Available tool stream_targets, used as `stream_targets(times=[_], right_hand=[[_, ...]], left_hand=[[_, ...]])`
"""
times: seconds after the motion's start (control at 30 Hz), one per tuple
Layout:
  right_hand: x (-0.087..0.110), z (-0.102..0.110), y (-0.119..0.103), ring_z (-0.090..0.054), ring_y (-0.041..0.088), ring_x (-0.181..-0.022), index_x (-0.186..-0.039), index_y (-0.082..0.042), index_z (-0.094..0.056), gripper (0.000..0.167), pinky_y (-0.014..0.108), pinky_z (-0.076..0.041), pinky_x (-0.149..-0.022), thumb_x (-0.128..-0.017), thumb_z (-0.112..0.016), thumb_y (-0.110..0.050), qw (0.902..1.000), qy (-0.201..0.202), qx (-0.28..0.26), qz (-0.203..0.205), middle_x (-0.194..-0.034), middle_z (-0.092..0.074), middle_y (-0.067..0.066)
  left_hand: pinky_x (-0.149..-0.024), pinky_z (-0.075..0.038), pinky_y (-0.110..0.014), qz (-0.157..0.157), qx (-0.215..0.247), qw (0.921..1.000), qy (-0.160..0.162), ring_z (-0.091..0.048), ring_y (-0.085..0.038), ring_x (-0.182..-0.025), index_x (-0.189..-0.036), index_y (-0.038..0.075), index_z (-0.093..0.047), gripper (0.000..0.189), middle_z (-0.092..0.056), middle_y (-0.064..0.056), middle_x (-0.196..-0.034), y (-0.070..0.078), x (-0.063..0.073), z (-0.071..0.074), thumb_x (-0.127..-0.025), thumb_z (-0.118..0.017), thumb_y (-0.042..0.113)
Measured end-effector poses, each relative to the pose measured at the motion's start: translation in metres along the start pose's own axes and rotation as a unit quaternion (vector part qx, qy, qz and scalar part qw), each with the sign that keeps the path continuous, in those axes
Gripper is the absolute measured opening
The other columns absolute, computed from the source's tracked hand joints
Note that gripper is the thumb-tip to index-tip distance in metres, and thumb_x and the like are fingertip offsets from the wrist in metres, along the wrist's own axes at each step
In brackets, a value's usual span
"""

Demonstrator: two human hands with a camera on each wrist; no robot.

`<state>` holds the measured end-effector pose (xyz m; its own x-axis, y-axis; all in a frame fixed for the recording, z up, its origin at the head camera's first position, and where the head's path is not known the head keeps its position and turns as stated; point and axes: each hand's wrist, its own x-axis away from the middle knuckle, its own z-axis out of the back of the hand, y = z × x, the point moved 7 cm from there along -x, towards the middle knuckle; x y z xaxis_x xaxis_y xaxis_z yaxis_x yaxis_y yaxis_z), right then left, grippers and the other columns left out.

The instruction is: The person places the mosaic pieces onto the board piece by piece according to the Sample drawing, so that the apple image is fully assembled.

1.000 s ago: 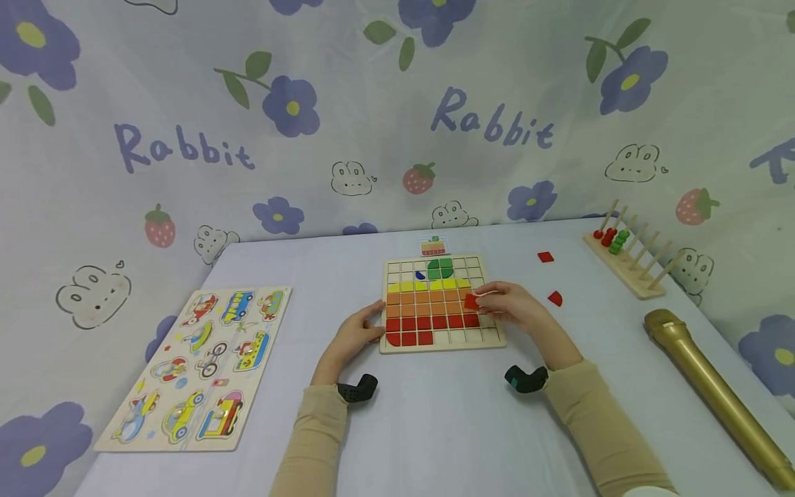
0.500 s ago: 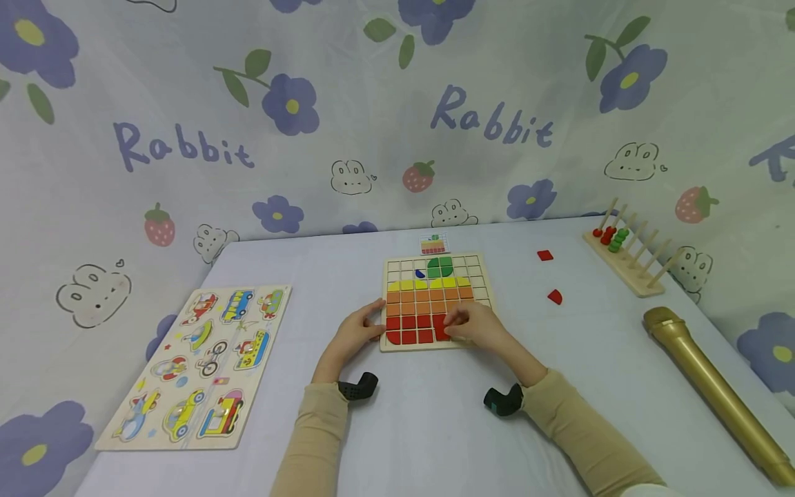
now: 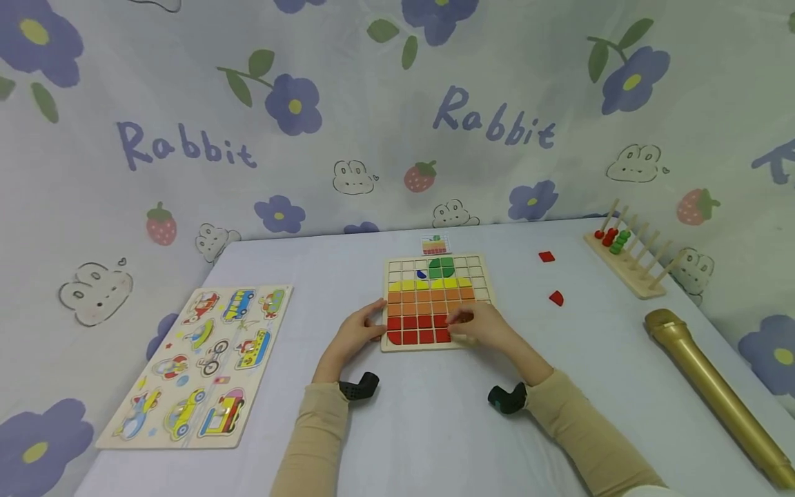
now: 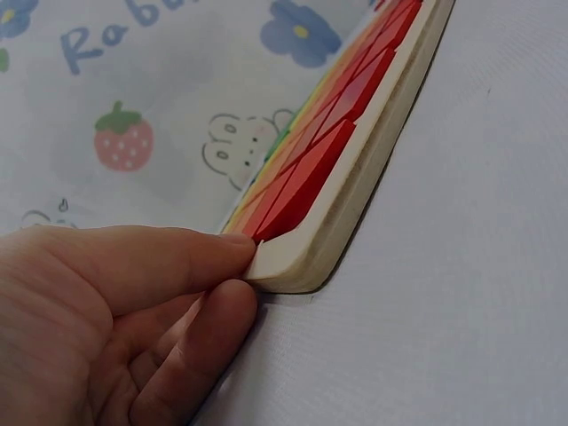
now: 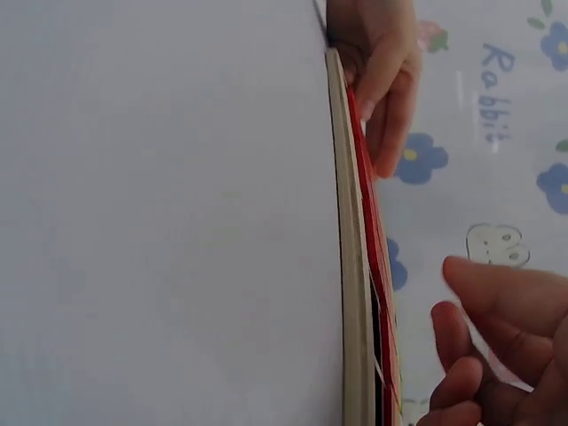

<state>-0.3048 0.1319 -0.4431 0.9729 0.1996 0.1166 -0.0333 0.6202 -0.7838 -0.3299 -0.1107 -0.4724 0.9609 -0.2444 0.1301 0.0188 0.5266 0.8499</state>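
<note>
A wooden grid board (image 3: 491,295) filled with rows of red, orange and yellow tiles lies on the white-covered table. Green tiles (image 3: 442,267) and one blue piece (image 3: 421,274) sit near its far side. My left hand (image 3: 357,335) grips the board's near left corner; the left wrist view shows the thumb (image 4: 200,251) on the top face and a finger at the side. Over the near right part of the board is my right hand (image 3: 484,327), fingertips close to a red tile (image 3: 442,335) in the front row. Thumb and fingers stand apart in the right wrist view, holding nothing.
Two loose red pieces lie to the right: a square tile (image 3: 546,256) and a quarter-round tile (image 3: 556,298). A pattern card (image 3: 435,245) rests behind the board. Left is a vehicle puzzle board (image 3: 205,373); right are a peg rack (image 3: 627,266) with beads and a gold microphone (image 3: 714,386).
My right hand has carried a red tile left and toward me from the board's right side, set it in the front row and loosened its fingers. The left hand stays at the corner.
</note>
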Motion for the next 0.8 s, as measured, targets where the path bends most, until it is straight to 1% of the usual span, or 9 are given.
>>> stream_targets(times=[0.1,0.2,0.27,0.33,0.47,0.57,0.63,0.77,0.8], right_hand=[[-0.002,0.023,0.008,-0.051,0.02,-0.086,-0.094,-0.008,-0.068,0.013,0.031,-0.042,-0.074,-0.085,-0.067,-0.016,0.9996,0.013,-0.024,-0.012,-0.092,-0.062,0.005],[-0.004,0.054,0.022,-0.048,0.023,-0.09,-0.106,-0.002,-0.064,0.024,0.034,-0.04,-0.076,-0.087,-0.064,-0.016,0.9971,0.029,-0.066,-0.025,-0.097,-0.06,0.008],[-0.007,0.075,0.036,-0.046,0.022,-0.091,-0.112,0.001,-0.06,0.032,0.034,-0.039,-0.077,-0.087,-0.063,-0.019,0.9933,0.044,-0.099,-0.04,-0.098,-0.059,0.005],[-0.01,0.096,0.053,-0.046,0.02,-0.091,-0.116,0.001,-0.057,0.038,0.033,-0.038,-0.077,-0.088,-0.063,-0.024,0.9891,0.062,-0.121,-0.057,-0.097,-0.058,-0.002],[-0.014,0.132,0.085,-0.043,0.015,-0.092,-0.122,0.0,-0.051,0.044,0.032,-0.036,-0.079,-0.089,-0.062,-0.027,0.9794,0.093,-0.156,-0.087,-0.094,-0.053,-0.016],[-0.018,0.15,0.104,-0.041,0.015,-0.094,-0.125,0.0,-0.048,0.045,0.033,-0.034,-0.083,-0.09,-0.06,-0.025,0.9735,0.106,-0.173,-0.104,-0.092,-0.052,-0.02],[-0.022,0.159,0.114,-0.041,0.017,-0.096,-0.127,0.0,-0.047,0.046,0.033,-0.034,-0.083,-0.09,-0.06,-0.025,0.9727,0.113,-0.168,-0.114,-0.092,-0.051,-0.02],[-0.028,0.167,0.128,-0.042,0.02,-0.098,-0.132,-0.002,-0.045,0.05,0.031,-0.035,-0.084,-0.091,-0.059,-0.027,0.9716,0.119,-0.15,-0.139,-0.099,-0.05,-0.013],[-0.029,0.169,0.134,-0.043,0.019,-0.096,-0.129,-0.006,-0.049,0.048,0.029,-0.037,-0.082,-0.089,-0.061,-0.029,0.9693,0.122,-0.152,-0.149,-0.1,-0.05,-0.012]], left_hand=[[-0.059,-0.04,-0.025,-0.005,0.005,1.0,-0.004,-0.051,-0.011,-0.059,-0.136,0.013,-0.047,0.057,-0.051,-0.003,-0.063,0.001,-0.001,-0.003,-0.083,-0.066,0.011],[-0.058,-0.039,-0.025,-0.006,0.002,1.0,0.0,-0.05,-0.011,-0.058,-0.136,0.013,-0.048,0.056,-0.05,-0.002,-0.062,0.001,-0.002,-0.004,-0.083,-0.066,0.011],[-0.058,-0.039,-0.025,-0.004,-0.004,1.0,0.002,-0.05,-0.011,-0.058,-0.136,0.013,-0.048,0.057,-0.05,-0.003,-0.063,0.001,-0.002,-0.003,-0.083,-0.066,0.012],[-0.057,-0.038,-0.024,-0.004,-0.012,0.9999,0.004,-0.05,-0.011,-0.058,-0.136,0.013,-0.048,0.056,-0.05,-0.003,-0.063,0.0,-0.001,-0.003,-0.083,-0.066,0.012],[-0.058,-0.039,-0.024,0.001,-0.02,0.9998,0.003,-0.05,-0.011,-0.059,-0.136,0.014,-0.048,0.056,-0.051,-0.003,-0.064,-0.003,-0.001,-0.002,-0.083,-0.065,0.013],[-0.058,-0.039,-0.024,0.001,-0.014,0.9999,0.003,-0.051,-0.011,-0.059,-0.136,0.015,-0.048,0.056,-0.05,-0.003,-0.064,-0.005,-0.002,-0.001,-0.083,-0.065,0.013],[-0.058,-0.039,-0.024,-0.001,-0.009,0.9999,0.004,-0.051,-0.011,-0.058,-0.136,0.015,-0.048,0.056,-0.05,-0.003,-0.063,-0.005,-0.002,0.0,-0.083,-0.066,0.012],[-0.058,-0.04,-0.025,-0.002,-0.004,1.0,0.005,-0.051,-0.012,-0.058,-0.136,0.014,-0.048,0.056,-0.05,-0.003,-0.063,-0.006,-0.003,0.0,-0.083,-0.066,0.012],[-0.058,-0.04,-0.025,-0.002,-0.002,1.0,0.004,-0.051,-0.012,-0.058,-0.136,0.014,-0.048,0.057,-0.05,-0.003,-0.063,-0.005,-0.002,0.0,-0.083,-0.066,0.011]])
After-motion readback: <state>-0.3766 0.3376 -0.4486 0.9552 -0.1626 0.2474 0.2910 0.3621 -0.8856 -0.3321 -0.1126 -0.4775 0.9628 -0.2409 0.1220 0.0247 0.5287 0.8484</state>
